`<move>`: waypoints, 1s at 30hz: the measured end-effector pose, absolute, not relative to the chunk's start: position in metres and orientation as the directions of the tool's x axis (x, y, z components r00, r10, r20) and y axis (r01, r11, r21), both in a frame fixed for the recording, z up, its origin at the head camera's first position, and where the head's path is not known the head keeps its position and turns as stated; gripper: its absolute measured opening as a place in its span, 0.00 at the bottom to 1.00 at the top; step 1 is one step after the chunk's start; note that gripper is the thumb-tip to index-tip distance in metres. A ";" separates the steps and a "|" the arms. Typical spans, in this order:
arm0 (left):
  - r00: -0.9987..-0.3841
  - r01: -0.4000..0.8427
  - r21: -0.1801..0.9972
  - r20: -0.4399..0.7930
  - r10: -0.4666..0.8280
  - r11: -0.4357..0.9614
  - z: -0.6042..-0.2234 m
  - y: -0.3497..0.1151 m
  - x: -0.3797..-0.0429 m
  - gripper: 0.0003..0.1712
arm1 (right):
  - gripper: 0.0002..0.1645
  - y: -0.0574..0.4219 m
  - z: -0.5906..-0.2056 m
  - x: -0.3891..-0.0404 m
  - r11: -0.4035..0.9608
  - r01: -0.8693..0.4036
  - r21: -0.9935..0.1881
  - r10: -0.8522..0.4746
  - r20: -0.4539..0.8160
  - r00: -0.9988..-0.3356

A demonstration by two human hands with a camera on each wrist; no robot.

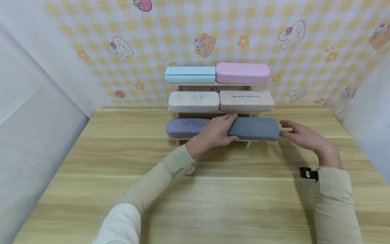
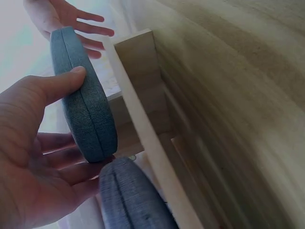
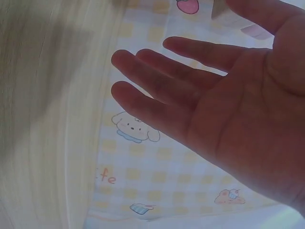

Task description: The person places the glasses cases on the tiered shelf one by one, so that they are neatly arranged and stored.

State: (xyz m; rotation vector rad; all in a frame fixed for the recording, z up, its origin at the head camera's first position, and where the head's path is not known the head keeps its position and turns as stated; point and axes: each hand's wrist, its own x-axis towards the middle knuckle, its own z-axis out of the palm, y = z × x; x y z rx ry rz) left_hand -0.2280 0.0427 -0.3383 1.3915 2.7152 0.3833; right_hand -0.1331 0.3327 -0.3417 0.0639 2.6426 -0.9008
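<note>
My left hand (image 1: 214, 130) grips the left end of a blue-grey glasses case (image 1: 256, 128) on the bottom tier of a wooden rack. In the left wrist view my thumb presses one side of that case (image 2: 83, 102), with the fingers round the other. A purple-blue glasses case (image 1: 186, 127) lies to its left on the same tier, partly behind my left hand. My right hand (image 1: 300, 135) is at the right end of the blue-grey case, fingertips close to it. In the right wrist view the right hand (image 3: 224, 100) has its fingers extended and holds nothing.
On the middle tier lie a whitish patterned case (image 1: 193, 101) and a beige lettered case (image 1: 246, 101). The top tier bears a light blue case (image 1: 190, 75) and a pink case (image 1: 242, 73). The rack stands on a wood-grain table (image 1: 231, 210), before a yellow-checked cloth (image 1: 170, 27).
</note>
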 end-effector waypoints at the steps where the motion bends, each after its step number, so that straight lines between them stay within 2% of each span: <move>1: -0.590 0.790 0.243 0.050 0.806 0.563 -0.339 0.044 -0.229 0.44 | 0.44 0.333 -0.342 -0.133 0.798 0.161 -0.581 -0.060 -0.342 -0.938; 6: -0.595 0.788 0.206 0.015 0.804 0.580 -0.344 0.045 -0.235 0.45 | 0.47 0.332 -0.341 -0.133 0.801 0.186 -0.568 -0.032 -0.351 -0.936; 12: -0.597 0.777 0.217 -0.044 0.801 0.590 -0.350 0.041 -0.240 0.46 | 0.47 0.326 -0.343 -0.133 0.804 0.188 -0.564 -0.022 -0.344 -0.939; 22: -0.619 0.776 0.109 -0.058 0.783 0.622 -0.343 0.038 -0.241 0.45 | 0.46 0.321 -0.340 -0.139 0.835 0.163 -0.526 -0.031 -0.340 -0.940; 26: -0.624 0.782 -0.019 -0.017 0.781 0.624 -0.336 0.031 -0.223 0.40 | 0.46 0.325 -0.338 -0.136 0.820 0.178 -0.544 -0.028 -0.349 -0.937; 29: -0.594 0.794 -0.133 0.039 0.804 0.593 -0.324 0.016 -0.196 0.33 | 0.48 0.333 -0.335 -0.131 0.793 0.209 -0.573 -0.010 -0.355 -0.935; 30: -0.585 0.800 -0.140 0.035 0.810 0.584 -0.319 0.008 -0.187 0.32 | 0.48 0.337 -0.334 -0.129 0.787 0.221 -0.576 0.001 -0.357 -0.934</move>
